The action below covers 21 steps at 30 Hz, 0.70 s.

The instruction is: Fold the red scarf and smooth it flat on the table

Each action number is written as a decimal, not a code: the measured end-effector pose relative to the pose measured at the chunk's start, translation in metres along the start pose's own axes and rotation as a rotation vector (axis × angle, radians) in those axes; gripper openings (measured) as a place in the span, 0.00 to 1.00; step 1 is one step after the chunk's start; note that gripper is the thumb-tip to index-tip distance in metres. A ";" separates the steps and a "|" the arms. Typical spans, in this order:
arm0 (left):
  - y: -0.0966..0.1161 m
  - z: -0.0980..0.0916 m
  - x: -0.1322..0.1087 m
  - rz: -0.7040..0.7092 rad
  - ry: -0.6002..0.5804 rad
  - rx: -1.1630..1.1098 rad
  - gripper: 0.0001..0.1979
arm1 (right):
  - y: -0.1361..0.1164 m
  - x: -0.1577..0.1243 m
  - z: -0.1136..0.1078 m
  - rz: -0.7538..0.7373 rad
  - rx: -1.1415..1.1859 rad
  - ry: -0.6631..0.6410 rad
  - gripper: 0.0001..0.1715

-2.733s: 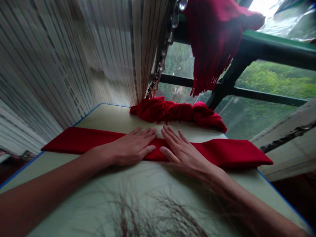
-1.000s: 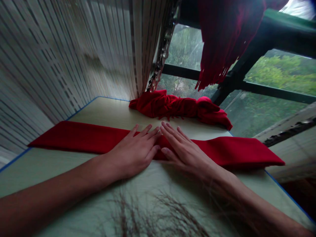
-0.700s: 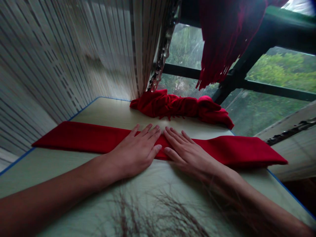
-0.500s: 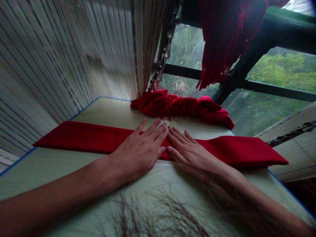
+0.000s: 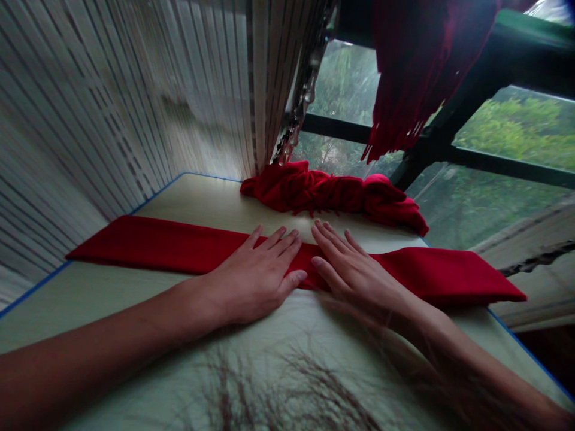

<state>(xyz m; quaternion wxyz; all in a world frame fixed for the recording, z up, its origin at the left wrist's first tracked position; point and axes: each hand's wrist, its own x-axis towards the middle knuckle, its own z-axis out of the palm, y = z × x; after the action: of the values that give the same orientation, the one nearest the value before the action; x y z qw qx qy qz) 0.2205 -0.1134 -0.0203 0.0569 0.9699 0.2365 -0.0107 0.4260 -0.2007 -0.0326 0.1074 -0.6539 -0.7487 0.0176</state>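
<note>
Red folded cloth (image 5: 148, 239) lies across the pale tabletop (image 5: 197, 206), left to right — our left hand (image 5: 254, 275) and right hand (image 5: 354, 269) press on it, both spread flat. It looks soft and light, so we would best take hold at its two ends.

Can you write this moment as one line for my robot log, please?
left hand: flat on red band | right hand: flat on red band | table: under red band | behind red band: bunched red cloth
</note>
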 end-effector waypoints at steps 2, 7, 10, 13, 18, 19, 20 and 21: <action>0.000 0.001 0.000 0.012 0.030 -0.005 0.36 | -0.004 0.001 0.002 -0.044 0.014 -0.016 0.41; 0.000 0.001 0.000 0.013 0.047 -0.019 0.37 | -0.004 0.000 0.006 -0.059 0.012 -0.087 0.41; 0.000 -0.001 -0.001 0.020 0.038 -0.029 0.36 | 0.003 -0.002 0.004 -0.040 0.012 -0.099 0.42; 0.000 -0.001 0.000 0.014 0.018 -0.041 0.37 | 0.012 -0.003 0.002 0.009 0.016 -0.118 0.42; -0.001 0.002 0.000 0.005 0.028 -0.042 0.37 | 0.025 -0.004 -0.004 0.083 0.036 -0.113 0.44; -0.001 0.002 0.000 0.005 0.032 -0.042 0.37 | 0.028 -0.005 -0.005 0.088 0.037 -0.097 0.44; -0.001 0.002 0.000 0.005 0.035 -0.041 0.37 | 0.031 -0.005 -0.006 0.096 0.036 -0.076 0.43; 0.000 0.002 0.000 0.006 0.036 -0.041 0.37 | 0.035 -0.006 -0.007 0.109 0.034 -0.060 0.43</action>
<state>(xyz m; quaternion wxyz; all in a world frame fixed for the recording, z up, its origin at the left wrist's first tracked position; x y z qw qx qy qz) 0.2202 -0.1133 -0.0225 0.0725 0.9693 0.2347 0.0116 0.4618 -0.2027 -0.0327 0.0950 -0.6910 -0.7144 0.0556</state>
